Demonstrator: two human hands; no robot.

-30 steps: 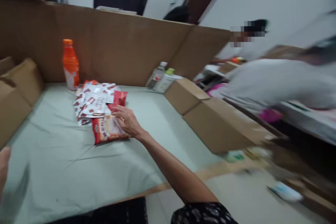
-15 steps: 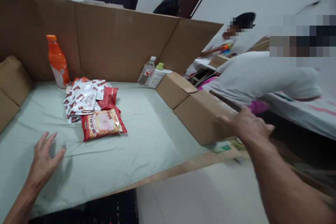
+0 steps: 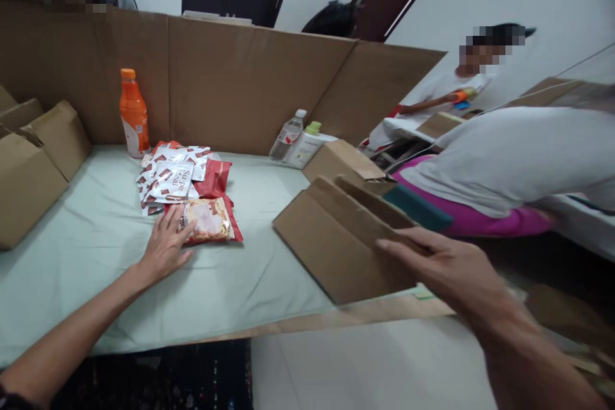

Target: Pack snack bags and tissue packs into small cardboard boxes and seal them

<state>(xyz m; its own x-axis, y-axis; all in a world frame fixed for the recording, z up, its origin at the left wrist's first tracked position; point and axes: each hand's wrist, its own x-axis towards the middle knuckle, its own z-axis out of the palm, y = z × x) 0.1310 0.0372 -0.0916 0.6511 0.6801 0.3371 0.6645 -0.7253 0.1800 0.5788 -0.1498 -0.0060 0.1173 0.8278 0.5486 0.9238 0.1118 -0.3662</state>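
My left hand (image 3: pixel 166 245) lies flat with fingers spread, its fingertips on a red snack packet (image 3: pixel 211 220) on the pale green sheet (image 3: pixel 96 269). Behind that packet sits a pile of white and red sachets (image 3: pixel 170 179). My right hand (image 3: pixel 449 269) grips the near upper edge of an open cardboard box (image 3: pixel 336 243), which stands tilted and turned toward the middle of the sheet. A teal flat thing (image 3: pixel 417 207) sticks up at the box's far edge.
An orange drink bottle (image 3: pixel 133 113) stands at the cardboard back wall (image 3: pixel 240 83). A clear bottle (image 3: pixel 287 134) and a white bottle (image 3: pixel 304 144) lie near a second box (image 3: pixel 342 161). More boxes (image 3: pixel 29 166) sit at the left. A person in a white top (image 3: pixel 519 157) leans in at the right.
My left hand slid forward onto the red snack packet. My right hand took the cardboard box's edge and pulled it inward, tilting it open toward the sheet's middle.
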